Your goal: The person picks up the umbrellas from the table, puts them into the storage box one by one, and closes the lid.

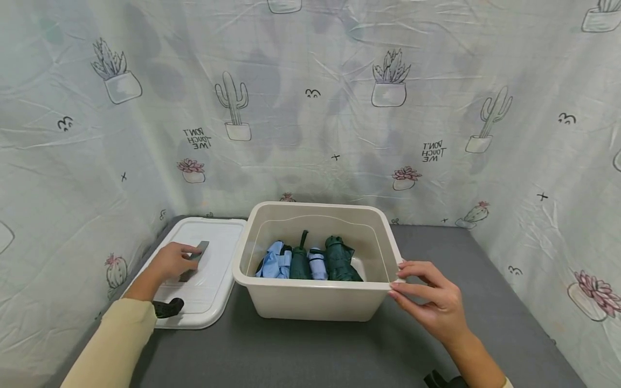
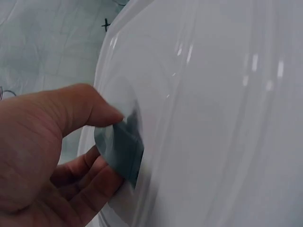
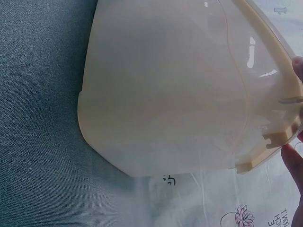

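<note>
A cream plastic bin [image 1: 315, 299] stands in the middle of the grey table. Inside it lie several folded umbrellas: a blue one [image 1: 275, 261], a dark green one [image 1: 299, 261], a pale blue one [image 1: 317, 264] and another dark green one [image 1: 339, 258]. The bin's white lid [image 1: 213, 269] lies flat to its left. My left hand [image 1: 191, 258] pinches the lid's grey handle [image 2: 124, 150] between thumb [image 2: 80, 106] and fingers. My right hand [image 1: 398, 280] holds the bin's rim at its near right corner, and the right wrist view shows the bin's wall [image 3: 165, 94] with fingertips [image 3: 292, 163] at its edge.
Cactus-print cloth [image 1: 310, 108] hangs as walls on the left, back and right sides. The grey tabletop [image 1: 315, 350] stretches in front of the bin and to its right. The lid's near corner sits close to my left sleeve [image 1: 114, 345].
</note>
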The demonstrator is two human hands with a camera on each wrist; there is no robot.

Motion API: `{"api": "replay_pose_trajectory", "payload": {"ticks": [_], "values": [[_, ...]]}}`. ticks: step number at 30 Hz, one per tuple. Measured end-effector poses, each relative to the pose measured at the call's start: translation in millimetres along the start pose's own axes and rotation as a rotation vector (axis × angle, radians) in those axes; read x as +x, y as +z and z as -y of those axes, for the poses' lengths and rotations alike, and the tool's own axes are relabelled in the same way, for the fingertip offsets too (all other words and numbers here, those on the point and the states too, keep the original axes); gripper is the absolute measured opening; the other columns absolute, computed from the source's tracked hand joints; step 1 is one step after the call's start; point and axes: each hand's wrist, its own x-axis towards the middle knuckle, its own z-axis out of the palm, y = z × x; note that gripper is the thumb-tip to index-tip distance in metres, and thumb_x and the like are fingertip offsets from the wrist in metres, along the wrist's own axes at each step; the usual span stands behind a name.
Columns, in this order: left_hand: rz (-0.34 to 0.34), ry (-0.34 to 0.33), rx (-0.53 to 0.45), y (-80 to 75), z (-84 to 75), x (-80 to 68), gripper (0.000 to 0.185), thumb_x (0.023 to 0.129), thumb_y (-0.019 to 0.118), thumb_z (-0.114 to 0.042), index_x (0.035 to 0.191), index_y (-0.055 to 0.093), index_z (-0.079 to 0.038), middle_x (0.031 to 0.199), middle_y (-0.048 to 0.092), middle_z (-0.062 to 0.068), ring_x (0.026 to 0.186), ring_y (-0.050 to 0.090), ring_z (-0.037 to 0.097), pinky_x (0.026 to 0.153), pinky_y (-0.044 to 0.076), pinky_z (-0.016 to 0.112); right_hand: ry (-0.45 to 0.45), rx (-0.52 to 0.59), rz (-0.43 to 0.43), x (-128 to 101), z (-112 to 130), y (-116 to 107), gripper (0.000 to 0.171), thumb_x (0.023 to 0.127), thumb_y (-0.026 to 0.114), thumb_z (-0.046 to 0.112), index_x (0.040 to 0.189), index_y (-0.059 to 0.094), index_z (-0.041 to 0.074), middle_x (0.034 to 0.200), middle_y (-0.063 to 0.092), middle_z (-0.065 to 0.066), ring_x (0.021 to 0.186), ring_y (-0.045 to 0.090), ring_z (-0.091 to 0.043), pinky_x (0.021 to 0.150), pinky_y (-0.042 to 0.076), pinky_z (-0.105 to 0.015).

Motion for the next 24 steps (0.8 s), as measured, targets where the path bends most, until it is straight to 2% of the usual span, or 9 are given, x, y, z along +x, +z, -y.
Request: {"api": "replay_pose_trajectory", "payload": {"ticks": [3, 8, 15, 19, 24], "values": [[0.034, 0.027, -0.036, -1.1, 3.8, 0.9, 0.053, 0.089, 0.074, -0.018, 0.138, 0.063, -0.002, 0.136, 0.054, 0.039, 0.108, 0.06, 0.041, 0.07, 0.054, 0.036, 0.013, 0.002, 0.002, -0.5, 0.2, -0.6, 0.014, 0.085, 0.083, 0.008, 0.085, 0.078, -0.005, 0.096, 0.066, -0.022, 0.112, 0.066, -0.024, 0.107, 0.052, -0.027], [0.048, 0.063, -0.054, -2.8, 4.5, -0.5, 0.052, 0.089, 0.075, -0.017, 0.137, 0.064, -0.002, 0.133, 0.056, 0.036, 0.101, 0.054, 0.033, 0.068, 0.05, 0.032, 0.024, 0.0, 0.004, -0.3, 0.6, -1.0, 0.014, 0.085, 0.083, 0.008, 0.085, 0.079, -0.005, 0.096, 0.066, -0.021, 0.112, 0.066, -0.024, 0.108, 0.052, -0.027], [0.046, 0.052, -0.107, -13.0, 3.3, -8.7, 0.055, 0.089, 0.075, -0.017, 0.14, 0.061, -0.003, 0.124, 0.058, 0.026, 0.098, 0.052, 0.03, 0.07, 0.046, 0.033, 0.034, 0.002, 0.003, 0.7, 1.1, -1.1, 0.014, 0.084, 0.084, 0.009, 0.085, 0.079, -0.004, 0.097, 0.067, -0.021, 0.112, 0.066, -0.024, 0.108, 0.052, -0.027], [0.037, 0.074, -0.156, -19.6, 2.7, -13.4, 0.056, 0.09, 0.075, -0.018, 0.142, 0.06, -0.003, 0.118, 0.057, 0.022, 0.095, 0.052, 0.029, 0.066, 0.047, 0.033, 0.039, 0.008, 0.003, 0.9, 1.1, -1.5, 0.014, 0.084, 0.084, 0.008, 0.086, 0.079, -0.004, 0.097, 0.067, -0.021, 0.112, 0.066, -0.024, 0.107, 0.052, -0.026], [0.021, 0.097, -0.213, -26.5, -2.2, -20.5, 0.056, 0.091, 0.074, -0.018, 0.143, 0.058, -0.005, 0.119, 0.057, 0.023, 0.098, 0.055, 0.03, 0.067, 0.052, 0.032, 0.046, 0.014, 0.007, 1.0, 1.3, -2.0, 0.013, 0.084, 0.084, 0.008, 0.086, 0.079, -0.004, 0.098, 0.066, -0.021, 0.113, 0.066, -0.023, 0.107, 0.052, -0.026]]}}
